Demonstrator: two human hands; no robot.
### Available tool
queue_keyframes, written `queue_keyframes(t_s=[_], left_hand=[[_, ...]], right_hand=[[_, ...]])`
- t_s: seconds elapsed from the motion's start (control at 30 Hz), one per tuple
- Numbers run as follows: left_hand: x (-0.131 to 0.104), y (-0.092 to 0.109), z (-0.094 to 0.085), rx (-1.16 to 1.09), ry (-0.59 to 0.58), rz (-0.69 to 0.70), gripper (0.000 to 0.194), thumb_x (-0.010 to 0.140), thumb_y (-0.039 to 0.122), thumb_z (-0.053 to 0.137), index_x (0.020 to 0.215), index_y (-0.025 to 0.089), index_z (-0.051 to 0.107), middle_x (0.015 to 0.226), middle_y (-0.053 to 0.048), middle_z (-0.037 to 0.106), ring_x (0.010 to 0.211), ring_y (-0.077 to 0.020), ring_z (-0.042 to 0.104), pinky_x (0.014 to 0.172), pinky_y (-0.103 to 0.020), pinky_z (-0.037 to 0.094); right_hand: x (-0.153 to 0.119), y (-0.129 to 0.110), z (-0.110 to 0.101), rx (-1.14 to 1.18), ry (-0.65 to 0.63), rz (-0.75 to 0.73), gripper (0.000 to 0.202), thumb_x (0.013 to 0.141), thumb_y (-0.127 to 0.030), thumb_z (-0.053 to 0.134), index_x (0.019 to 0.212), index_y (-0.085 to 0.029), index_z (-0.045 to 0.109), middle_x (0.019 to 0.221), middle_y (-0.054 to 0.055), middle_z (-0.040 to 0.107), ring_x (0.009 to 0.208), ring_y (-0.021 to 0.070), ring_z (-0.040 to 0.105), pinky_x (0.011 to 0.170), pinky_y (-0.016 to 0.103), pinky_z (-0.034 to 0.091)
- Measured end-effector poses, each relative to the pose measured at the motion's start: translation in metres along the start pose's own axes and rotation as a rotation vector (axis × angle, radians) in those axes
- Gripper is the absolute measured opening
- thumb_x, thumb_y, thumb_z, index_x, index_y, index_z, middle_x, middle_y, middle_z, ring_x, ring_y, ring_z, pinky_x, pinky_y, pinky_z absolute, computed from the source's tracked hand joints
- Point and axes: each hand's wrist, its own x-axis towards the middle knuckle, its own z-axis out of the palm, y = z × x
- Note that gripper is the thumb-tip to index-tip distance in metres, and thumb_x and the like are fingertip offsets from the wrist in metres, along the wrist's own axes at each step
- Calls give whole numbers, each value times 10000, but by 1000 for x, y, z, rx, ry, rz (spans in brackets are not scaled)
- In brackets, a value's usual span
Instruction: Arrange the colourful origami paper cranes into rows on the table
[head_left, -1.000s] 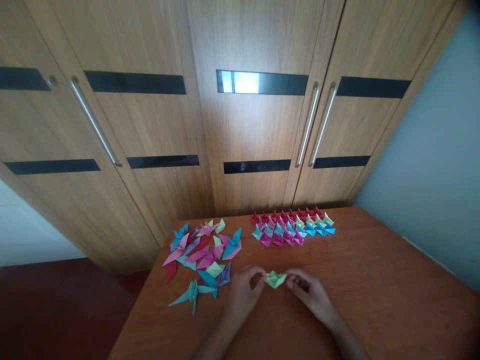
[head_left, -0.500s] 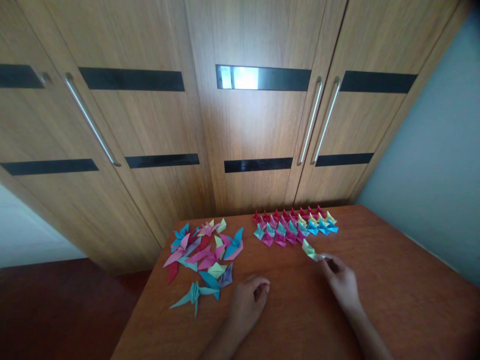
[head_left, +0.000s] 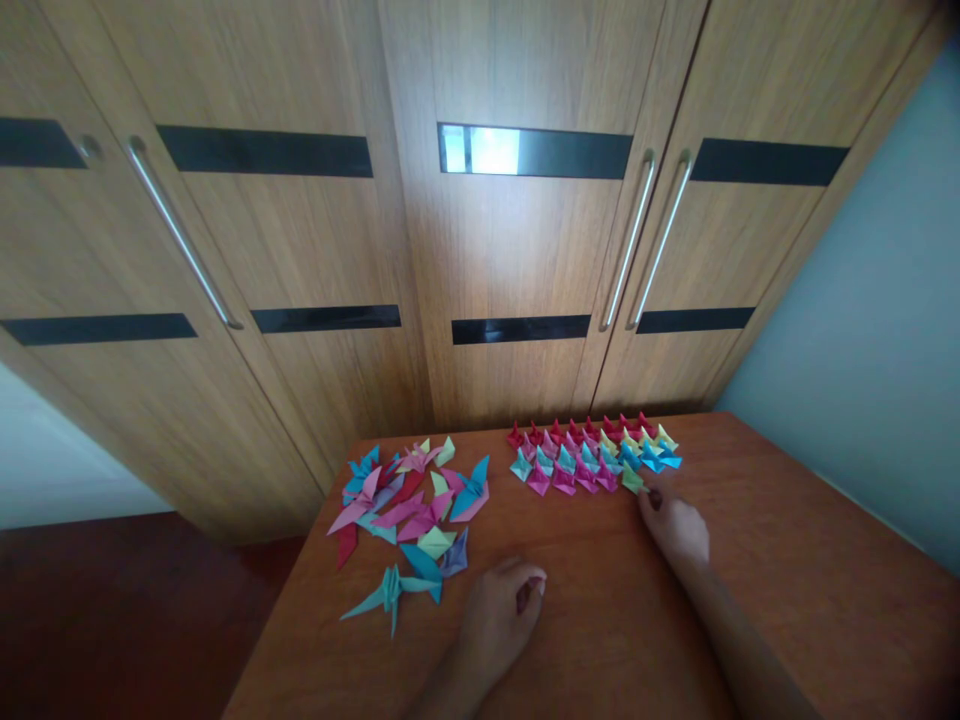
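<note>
On my feed, the right hand (head_left: 679, 528) pinches the green paper bird (head_left: 632, 478) by its right tip, at the right end of the front row of pink birds (head_left: 564, 484) near the far edge of the tabletop (head_left: 765, 540). I see the left hand (head_left: 501, 610), fingers curled narrow, just right of the loose paper birds (head_left: 421, 517) spread toward the left edge

The folded paper (head_left: 632, 479) at the right hand (head_left: 681, 528) is light green (the tabletop (head_left: 592, 620), reddish brown).

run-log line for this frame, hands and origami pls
right hand: pinching light-green piece, at right end of front pink row | left hand: curled, nothing visible held | loose origami pile: left of row
</note>
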Motion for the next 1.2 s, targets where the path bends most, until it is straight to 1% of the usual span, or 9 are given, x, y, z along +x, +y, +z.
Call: queue_keyframes(t_s=[0.3,0.5,0.6,0.67,0.77,0.9,1.0,1.1,1.2], left_hand=[[0,1,-1,19,-4,16,225,831,161,440,831,209,659,761,-12,632,683,-135,566,641,-220,411],[-1,1,1,19,-6,15,228,828,147,444,850,207,663,759,-13,629,673,-134,571,625,-215,419],[-3,4,-3,71,-15,32,243,829,127,437,869,219,658,797,-11,638,705,-136,586,641,-215,430],[-4,6,-11,152,-13,57,259,841,126,429,917,238,650,875,-10,649,778,-145,601,694,-225,443],[-4,8,-35,309,39,58,275,868,144,412,1002,250,627,974,-20,645,889,-168,597,795,-262,446],[-4,0,-79,520,143,-70,277,903,188,381,1056,246,604,1047,-43,623,944,-189,583,833,-297,448],[-4,-11,-104,647,89,-163,264,882,190,421,1076,239,594,1136,-63,582,1028,-213,560,834,-309,459],[-4,-21,-112,733,-8,-205,329,839,135,451,1134,226,565,1241,-93,509,1055,-233,555,788,-319,480],[-3,-24,-108,778,-73,-206,362,843,107,415,1150,230,562,1230,-106,503,1056,-244,551,776,-334,482]], right_hand=[[2,-9,-2,-20,-67,50,410,850,-477,389,1093,-236,615,847,110,707,737,269,669,560,302,431],[-10,-10,-2,51,-53,80,372,834,-510,404,894,-240,652,780,84,705,685,245,664,512,270,397],[-20,-10,0,68,-61,64,361,831,-513,406,848,-247,649,734,76,698,654,237,658,485,258,372],[-26,-10,2,88,-81,39,348,830,-514,407,834,-257,642,714,63,693,658,230,658,486,250,365],[-33,-10,5,134,-101,-7,324,826,-511,415,822,-269,630,707,42,691,681,219,659,503,241,365],[-34,-11,4,151,-120,-19,314,830,-505,409,797,-273,617,699,28,688,687,210,654,510,236,355],[-34,-12,1,163,-137,-12,312,832,-507,408,786,-277,614,707,21,688,692,205,651,508,232,345],[-35,-13,0,171,-137,-7,305,832,-502,415,780,-275,612,714,17,688,687,199,648,505,228,338],[-35,-13,0,178,-141,-12,302,836,-494,422,812,-271,624,733,24,692,694,199,649,508,227,334]])
